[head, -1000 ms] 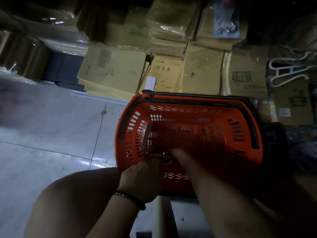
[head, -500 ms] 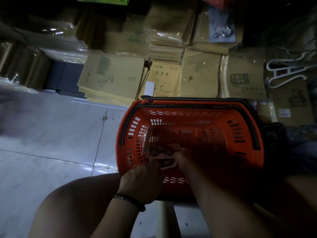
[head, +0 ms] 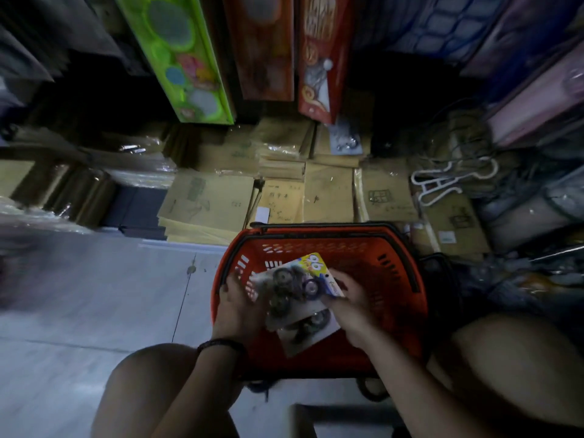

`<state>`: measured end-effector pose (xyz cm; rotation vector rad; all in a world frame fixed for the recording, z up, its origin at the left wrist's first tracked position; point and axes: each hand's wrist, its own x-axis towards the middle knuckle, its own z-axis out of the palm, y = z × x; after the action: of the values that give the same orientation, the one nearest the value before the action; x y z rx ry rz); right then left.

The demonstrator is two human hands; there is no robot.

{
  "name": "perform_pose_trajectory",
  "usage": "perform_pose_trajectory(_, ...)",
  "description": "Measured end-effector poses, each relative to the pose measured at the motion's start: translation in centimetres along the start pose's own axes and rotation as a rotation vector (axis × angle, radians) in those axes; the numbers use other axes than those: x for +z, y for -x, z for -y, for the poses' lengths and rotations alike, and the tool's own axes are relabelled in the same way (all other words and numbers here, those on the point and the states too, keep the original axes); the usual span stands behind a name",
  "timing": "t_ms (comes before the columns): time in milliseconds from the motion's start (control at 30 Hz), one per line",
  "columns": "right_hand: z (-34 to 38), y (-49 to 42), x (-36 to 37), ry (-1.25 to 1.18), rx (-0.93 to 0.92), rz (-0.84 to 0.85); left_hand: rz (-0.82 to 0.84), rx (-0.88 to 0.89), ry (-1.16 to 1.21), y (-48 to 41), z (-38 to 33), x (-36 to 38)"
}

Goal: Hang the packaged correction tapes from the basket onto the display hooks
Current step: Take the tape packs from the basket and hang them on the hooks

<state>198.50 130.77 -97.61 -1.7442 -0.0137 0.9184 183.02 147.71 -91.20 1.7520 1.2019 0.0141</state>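
Observation:
An orange plastic basket (head: pixel 392 279) with black handles stands on the floor between my knees. Above it I hold a small stack of packaged correction tapes (head: pixel 297 292), blister cards with dark round tape wheels and a yellow-blue header. My left hand (head: pixel 237 305) grips the stack's left side. My right hand (head: pixel 350 305) holds its right edge. No display hooks are clearly in view.
Stacks of wrapped brown notebooks (head: pixel 208 203) lie behind the basket. Boxed toys, a green box (head: pixel 180 55) and a red box (head: pixel 319 55), hang above. White plastic hangers (head: pixel 448 181) lie at the right. Pale tiled floor (head: pixel 94 295) spreads to the left.
Both hands rose out of the basket's bottom with a stack of packaged correction tapes. The view tilted upward, bringing the boxed toys into sight.

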Motion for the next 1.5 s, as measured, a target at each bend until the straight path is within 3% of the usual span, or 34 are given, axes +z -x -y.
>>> perform_pose_trajectory(67, 2.1, 2.0, -1.1, -0.068, -0.063, 0.053, -0.001, 0.011, 0.192, -0.6, 1.1, 0.2)
perform_pose_trajectory(200, 4.1, 5.5, -2.1, -0.161, -0.173, 0.069, 0.105, -0.117, 0.573, 3.9, -3.8, -0.9)
perform_pose_trajectory(333, 5.7, 8.1, -1.8, -0.232, -0.223, 0.051, 0.025, -0.052, 0.665, 5.9, -4.5, -1.0)
perform_pose_trajectory(500, 9.1, 11.5, -1.2, -0.178, -0.283, 0.203, -0.093, -0.015, 0.849, 9.4, -8.2, -2.7)
perform_pose_trajectory(600, 12.3, 12.7, -1.8, -0.178, -0.354, 0.229, -0.065, -0.049, 0.897, 11.2, -10.2, -5.0)
perform_pose_trajectory(733, 16.5, 14.3, -2.8, -0.253, -0.442, 0.124, -0.022, -0.039, 0.982, 12.9, -12.4, -8.4)
perform_pose_trajectory(900, 21.3, 16.8, -5.1, -0.288, -0.611, -0.041, 0.189, 0.098, 0.980, 15.6, -14.6, -11.7)
perform_pose_trajectory(1067, 27.3, 20.6, -7.9, -0.325, -0.797, -0.151, 0.110, 0.215, 0.960, 17.0, -17.0, -13.6)
perform_pose_trajectory(1333, 34.0, 25.8, -8.1, -0.218, -0.866, 0.026, 0.136, 0.392, 1.037, 20.2, -24.2, -14.5)
perform_pose_trajectory(1500, 36.6, 27.4, -5.2, -0.138, -0.898, 0.028, 0.126, 0.582, 1.001, 23.4, -29.0, -14.6)
